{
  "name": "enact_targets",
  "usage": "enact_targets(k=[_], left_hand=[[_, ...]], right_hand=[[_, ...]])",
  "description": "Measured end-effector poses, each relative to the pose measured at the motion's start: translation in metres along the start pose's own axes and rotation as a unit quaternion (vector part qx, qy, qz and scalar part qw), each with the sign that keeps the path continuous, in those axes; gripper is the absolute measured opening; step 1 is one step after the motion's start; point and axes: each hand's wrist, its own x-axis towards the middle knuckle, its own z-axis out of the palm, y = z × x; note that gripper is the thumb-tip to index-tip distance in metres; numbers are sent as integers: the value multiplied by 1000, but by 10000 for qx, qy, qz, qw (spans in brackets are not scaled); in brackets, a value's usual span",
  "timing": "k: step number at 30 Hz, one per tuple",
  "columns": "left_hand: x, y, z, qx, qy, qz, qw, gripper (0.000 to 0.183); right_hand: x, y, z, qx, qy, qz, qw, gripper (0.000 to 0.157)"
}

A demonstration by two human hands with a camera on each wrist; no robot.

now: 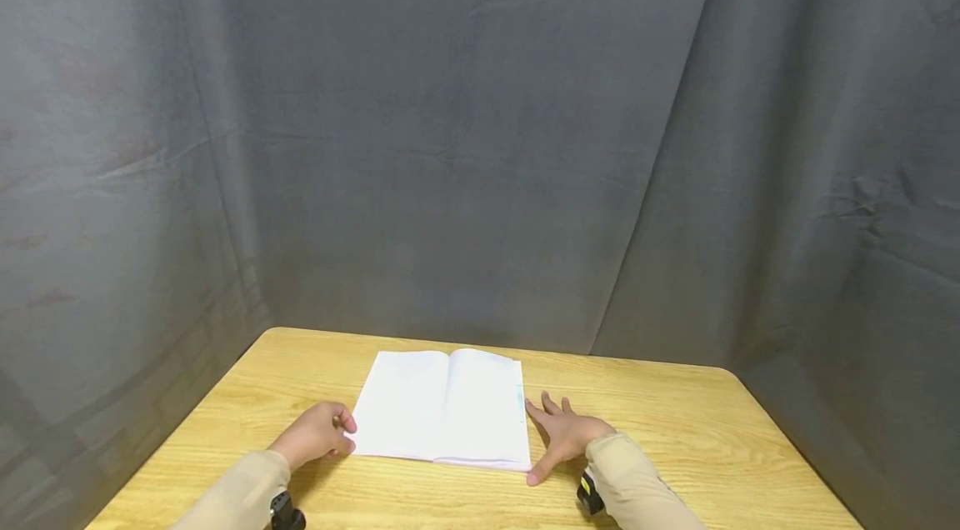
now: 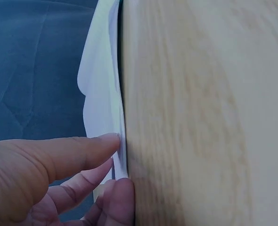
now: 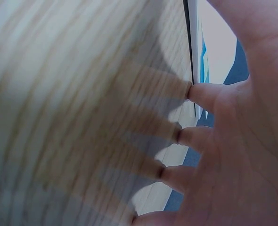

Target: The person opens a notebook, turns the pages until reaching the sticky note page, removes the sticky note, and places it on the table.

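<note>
The white book (image 1: 401,405) is lying spread flat on the wooden table (image 1: 675,430), its two halves facing up, and it is sitting between your two hands.

Your left hand (image 1: 315,434) is resting at the book's near left corner, so the book is lying directly to its right. Your thumb and fingers are bending in with a narrow gap, and your thumb tip is touching the book's edge. Whether you are pinching the pages there, I cannot tell.

Your right hand (image 1: 568,437) is standing just right of the book, its fingers fanning wide apart. Your thumb is pointing to the book's near right corner, while your index fingertip is resting just beside its right edge; whether it is touching the book is hard to tell. Your other fingertips are resting on the wood, farther from the book.

A pale blue mark (image 1: 521,397) is showing along the book's right margin. Your beige sleeves (image 1: 240,488) are reaching in from the near side of the book, and grey cloth (image 1: 450,138) is hanging beyond it.
</note>
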Motion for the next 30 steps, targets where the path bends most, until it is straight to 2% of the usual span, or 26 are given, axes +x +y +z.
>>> enact_targets(k=[5, 8, 12, 16, 20, 24, 27, 30], left_hand=[[-1, 1, -4, -61, -111, -8, 9999, 18], [1, 7, -8, -90, -63, -39, 9999, 15], [7, 20, -10, -134, 117, 12, 9998, 15], [12, 39, -5, -440, 203, 224, 9986, 20], [17, 58, 8, -1068, -22, 692, 9919, 24], [20, 78, 29, -1651, -475, 1206, 9777, 27], [23, 92, 48, -1825, -765, 1423, 9698, 27], [24, 104, 68, -1812, -976, 1526, 9666, 27]], right_hand=[[1, -1, 2, -20, 2, -19, 10000, 123], [1, -1, 1, -20, 9, -7, 10000, 123], [0, -1, -1, -24, -10, 22, 10000, 123], [-1, -1, -2, -25, -40, 39, 10000, 122], [-1, -1, -2, -15, -48, 24, 10000, 122], [0, 0, -1, -25, -40, 22, 10000, 122], [0, 0, -1, -52, -46, 14, 10000, 122], [1, 1, -1, -58, -50, 20, 10000, 123]])
